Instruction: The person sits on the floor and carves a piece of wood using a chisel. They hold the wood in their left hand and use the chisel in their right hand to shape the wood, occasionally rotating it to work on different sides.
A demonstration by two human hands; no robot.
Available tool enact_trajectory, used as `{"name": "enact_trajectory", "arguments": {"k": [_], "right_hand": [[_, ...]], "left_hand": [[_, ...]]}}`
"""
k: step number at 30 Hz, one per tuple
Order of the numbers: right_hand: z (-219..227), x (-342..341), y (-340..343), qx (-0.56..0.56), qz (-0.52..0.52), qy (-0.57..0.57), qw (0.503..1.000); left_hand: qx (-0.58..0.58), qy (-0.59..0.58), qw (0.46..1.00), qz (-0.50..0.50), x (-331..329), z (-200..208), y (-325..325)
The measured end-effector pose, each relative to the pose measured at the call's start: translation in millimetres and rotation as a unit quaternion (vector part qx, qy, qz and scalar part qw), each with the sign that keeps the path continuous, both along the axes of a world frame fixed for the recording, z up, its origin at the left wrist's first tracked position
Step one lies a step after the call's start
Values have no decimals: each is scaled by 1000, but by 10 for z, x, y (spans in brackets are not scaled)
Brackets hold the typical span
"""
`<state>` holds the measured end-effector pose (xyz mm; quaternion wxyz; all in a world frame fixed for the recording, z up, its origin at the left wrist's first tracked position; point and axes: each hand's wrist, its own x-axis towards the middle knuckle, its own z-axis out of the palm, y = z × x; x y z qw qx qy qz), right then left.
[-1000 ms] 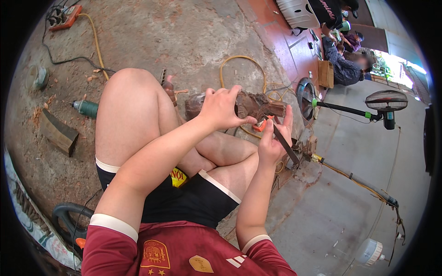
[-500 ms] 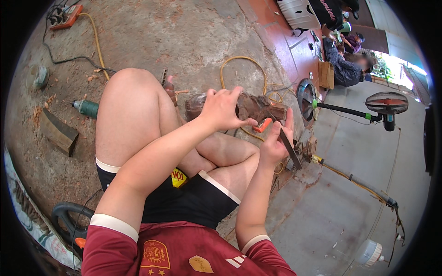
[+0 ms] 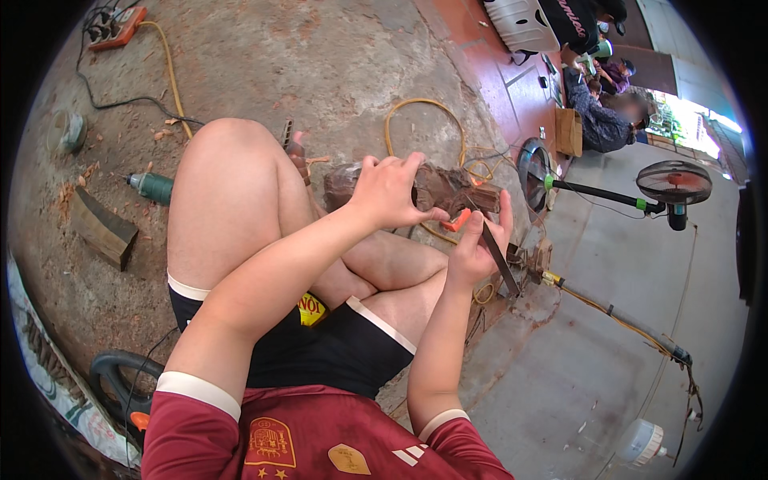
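A dark brown, carved piece of wood (image 3: 448, 186) lies crosswise just past my folded legs. Spanning it from above is my left hand (image 3: 390, 190), fingertips at its far edge and thumb at its near edge. My right hand (image 3: 480, 248) is closed on a narrow, flat, dark file (image 3: 499, 260), the thumb lying along it. The file's far end meets the right part of the wood, and its near end sticks out past my palm. Part of the wood is hidden under my left hand.
A green power tool (image 3: 152, 188) and a curved wood block (image 3: 104, 230) lie left of my knee among shavings. An orange power strip (image 3: 118, 30) is at the far left. A yellow cord (image 3: 387, 128) loops beyond the wood. A fan (image 3: 674, 182) and seated people are at right.
My right hand and the file have shifted very slightly to the left. My left hand stays on the wood.
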<state>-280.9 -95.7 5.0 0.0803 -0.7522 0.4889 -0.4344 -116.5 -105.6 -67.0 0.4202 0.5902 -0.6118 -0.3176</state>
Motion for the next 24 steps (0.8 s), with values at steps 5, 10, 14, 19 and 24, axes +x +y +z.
{"name": "enact_trajectory", "arguments": {"k": [5, 10, 14, 19, 24], "right_hand": [[27, 143, -44, -84, 8, 74, 994], [-26, 127, -1, -107, -48, 110, 987], [-34, 113, -66, -96, -13, 63, 993], [23, 9, -112, -108, 30, 77, 991], [179, -22, -77, 32, 81, 41, 995]], "left_hand": [[1, 12, 1000, -2, 4, 0, -15], [13, 7, 1000, -16, 18, 28, 12], [4, -11, 1000, 2, 51, -1, -2], [17, -14, 1000, -7, 14, 72, 17], [54, 20, 998, -11, 47, 96, 53]]}}
